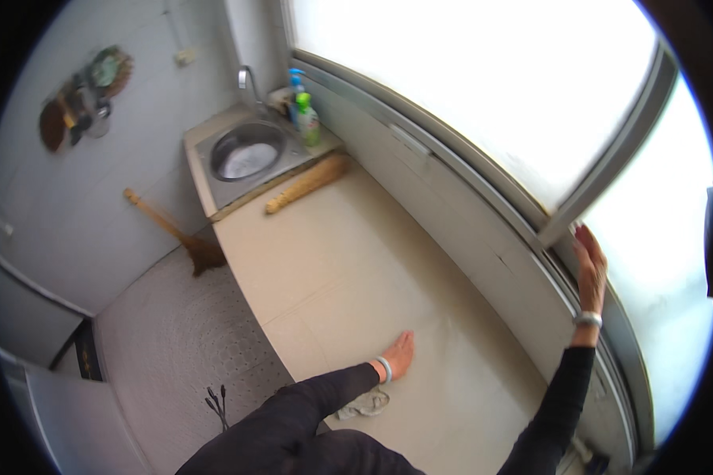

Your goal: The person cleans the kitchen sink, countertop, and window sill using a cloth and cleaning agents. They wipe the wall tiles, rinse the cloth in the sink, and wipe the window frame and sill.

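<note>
My left hand (399, 355) rests on the beige tiled countertop (356, 261), its fingers together and nothing seen in it. Just below its wrist lies a crumpled pale cloth (365, 404). My right hand (592, 267) is raised at the window, its fingers extended beside the lower end of the upright metal window frame (600, 160); whether the fingertips press on it cannot be told. Each wrist wears a pale bangle. A short straw brush (306, 184) lies at the counter's far end, against the sink section's edge.
Beyond the brush are a round metal sink (248, 151), a faucet (249, 83) and a green bottle (308, 122). A broom (178, 234) leans near the left wall, where utensils (83, 101) hang. Dark cable ends (217, 404) show above the tiled floor (184, 332).
</note>
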`<state>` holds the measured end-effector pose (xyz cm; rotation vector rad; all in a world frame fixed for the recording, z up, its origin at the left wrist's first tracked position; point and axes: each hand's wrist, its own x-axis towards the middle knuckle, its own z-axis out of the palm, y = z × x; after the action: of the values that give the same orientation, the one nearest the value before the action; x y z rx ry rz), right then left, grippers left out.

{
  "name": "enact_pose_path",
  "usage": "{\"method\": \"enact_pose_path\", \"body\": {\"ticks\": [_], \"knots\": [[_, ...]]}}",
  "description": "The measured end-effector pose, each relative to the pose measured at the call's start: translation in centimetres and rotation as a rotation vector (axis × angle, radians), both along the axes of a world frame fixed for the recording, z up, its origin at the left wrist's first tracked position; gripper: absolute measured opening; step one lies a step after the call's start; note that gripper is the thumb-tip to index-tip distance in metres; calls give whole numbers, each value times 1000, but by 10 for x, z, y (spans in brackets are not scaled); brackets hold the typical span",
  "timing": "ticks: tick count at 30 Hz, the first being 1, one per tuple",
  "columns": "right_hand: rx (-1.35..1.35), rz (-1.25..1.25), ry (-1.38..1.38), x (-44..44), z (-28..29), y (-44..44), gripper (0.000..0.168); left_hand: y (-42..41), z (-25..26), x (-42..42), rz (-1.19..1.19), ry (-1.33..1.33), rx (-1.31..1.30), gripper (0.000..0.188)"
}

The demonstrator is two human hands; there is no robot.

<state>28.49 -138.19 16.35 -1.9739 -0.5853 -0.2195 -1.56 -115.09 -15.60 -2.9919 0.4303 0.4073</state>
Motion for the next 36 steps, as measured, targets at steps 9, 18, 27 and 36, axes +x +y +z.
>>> {"method": "enact_pose_path", "body": {"ticks": [9,18,27,36], "knots": [[69,-132,6,-35,9,25,54,1,-3,-2,91,0,-323,84],[39,-191,-110,-59,-39,40,68,5,-3,0,63,21,-421,93],[-64,-501,1,-107,-100,-40,50,5,-3,2,36,27,-422,92],[-113,-234,222,-151,-119,-25,27,7,-13,2,23,30,-346,94]]}}
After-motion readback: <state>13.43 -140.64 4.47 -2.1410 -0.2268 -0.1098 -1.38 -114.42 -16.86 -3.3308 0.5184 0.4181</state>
